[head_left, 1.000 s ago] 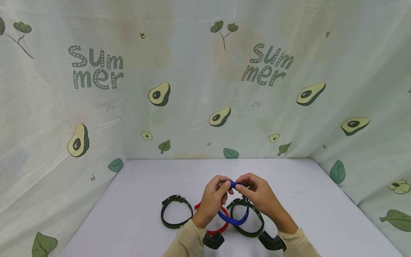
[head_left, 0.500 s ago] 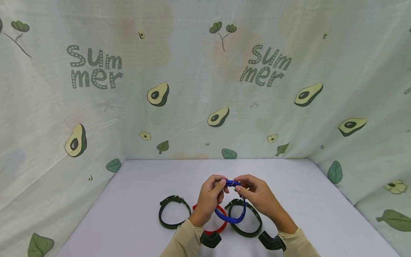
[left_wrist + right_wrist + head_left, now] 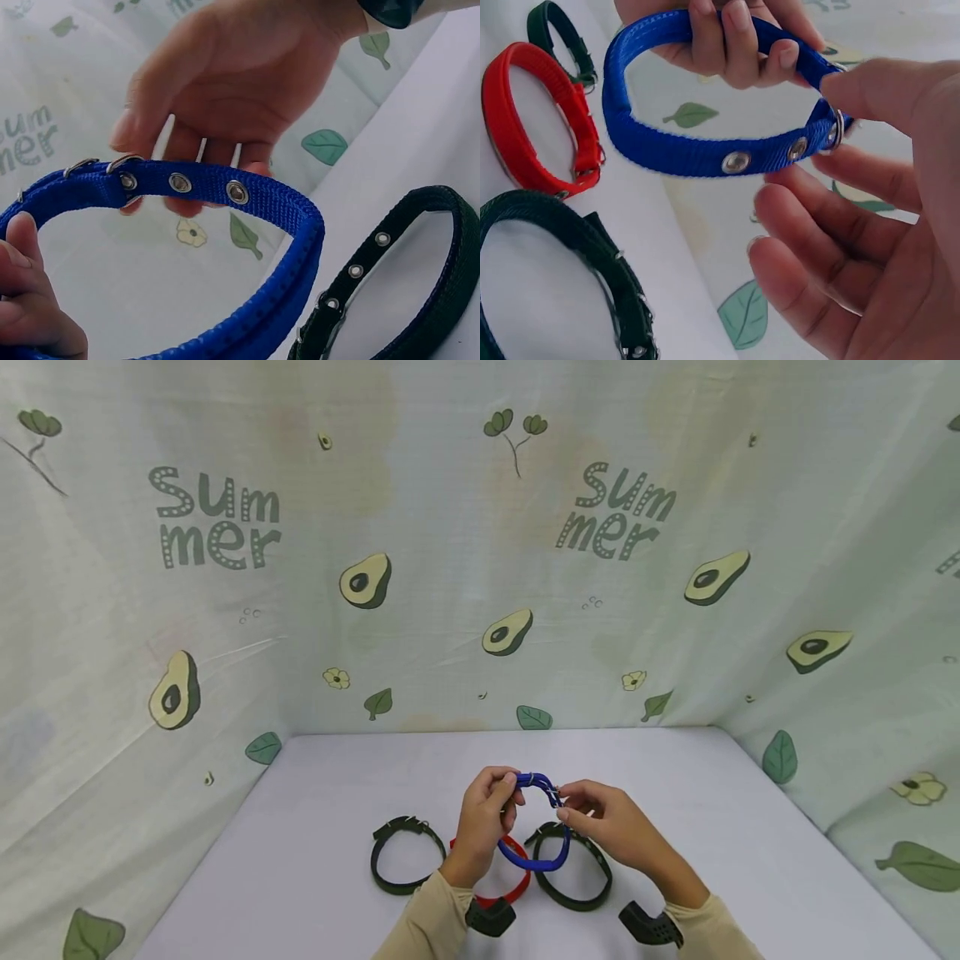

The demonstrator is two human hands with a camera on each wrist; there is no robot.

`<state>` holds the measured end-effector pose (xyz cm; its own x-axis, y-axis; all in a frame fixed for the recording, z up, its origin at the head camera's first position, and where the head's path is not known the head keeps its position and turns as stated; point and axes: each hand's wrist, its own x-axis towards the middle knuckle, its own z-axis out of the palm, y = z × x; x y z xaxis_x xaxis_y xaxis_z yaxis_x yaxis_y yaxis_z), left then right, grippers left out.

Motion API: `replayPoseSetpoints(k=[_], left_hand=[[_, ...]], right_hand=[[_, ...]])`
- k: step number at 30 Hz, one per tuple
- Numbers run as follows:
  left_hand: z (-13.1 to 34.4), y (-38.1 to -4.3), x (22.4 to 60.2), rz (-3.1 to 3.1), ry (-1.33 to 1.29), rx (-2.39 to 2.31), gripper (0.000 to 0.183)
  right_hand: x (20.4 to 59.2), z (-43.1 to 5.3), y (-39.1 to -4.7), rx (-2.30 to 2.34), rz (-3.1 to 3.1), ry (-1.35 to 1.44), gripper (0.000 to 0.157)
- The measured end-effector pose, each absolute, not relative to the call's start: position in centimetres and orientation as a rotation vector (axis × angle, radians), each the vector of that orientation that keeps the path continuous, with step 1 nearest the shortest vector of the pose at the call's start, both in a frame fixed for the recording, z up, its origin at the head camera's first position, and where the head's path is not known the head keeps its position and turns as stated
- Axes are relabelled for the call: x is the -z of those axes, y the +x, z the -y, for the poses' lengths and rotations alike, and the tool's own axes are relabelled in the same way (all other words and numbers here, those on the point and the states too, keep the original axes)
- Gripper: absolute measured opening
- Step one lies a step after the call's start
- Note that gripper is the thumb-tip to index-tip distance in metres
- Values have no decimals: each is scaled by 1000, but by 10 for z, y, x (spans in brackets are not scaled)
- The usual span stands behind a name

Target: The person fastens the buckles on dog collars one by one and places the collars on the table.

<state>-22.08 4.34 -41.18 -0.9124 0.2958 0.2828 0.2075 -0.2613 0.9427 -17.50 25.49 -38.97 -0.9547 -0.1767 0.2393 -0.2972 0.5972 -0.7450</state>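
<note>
A blue webbing pet collar with metal eyelets hangs as a buckled loop above the table between both hands. My left hand grips its left side, with fingers curled over the band in the right wrist view. My right hand is at the metal buckle, pinching the band there between thumb and index finger. Its other fingers are spread loosely below the strap. The eyelets run along the strap beside the buckle.
On the white table lie several other looped collars: a dark green collar at left, a red collar partly behind the left wrist, and another dark green collar at right. A printed cloth rises behind the table.
The hands have drawn apart, the right one shifting slightly right and down. More of the blue collar's upper part shows between them, and its loop has spread rounder. The collars on the table stay put.
</note>
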Motion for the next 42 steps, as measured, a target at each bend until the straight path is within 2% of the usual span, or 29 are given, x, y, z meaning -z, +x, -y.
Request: replayPoseSetpoints(k=[5,9,19,27,42], left_hand=[[-45,-220,413,-1807,573,-2415,28],[-51,-219,414,-1743,535,-2448,26],[-77,-225,413,-1894,446,-2250,27],[-89,-238,404,-2234,525,-1844,27],[-107,-257,394,-2470,650,-1305,24]], right_hand=[[395,-264,-170,-1340,2755,425,39],[400,-270,-167,-1442,2748,425,33],[409,-292,-165,-1518,2599,192,20],[412,-309,-166,-1479,2564,-74,26],[418,-336,-168,-1417,2630,-273,36]])
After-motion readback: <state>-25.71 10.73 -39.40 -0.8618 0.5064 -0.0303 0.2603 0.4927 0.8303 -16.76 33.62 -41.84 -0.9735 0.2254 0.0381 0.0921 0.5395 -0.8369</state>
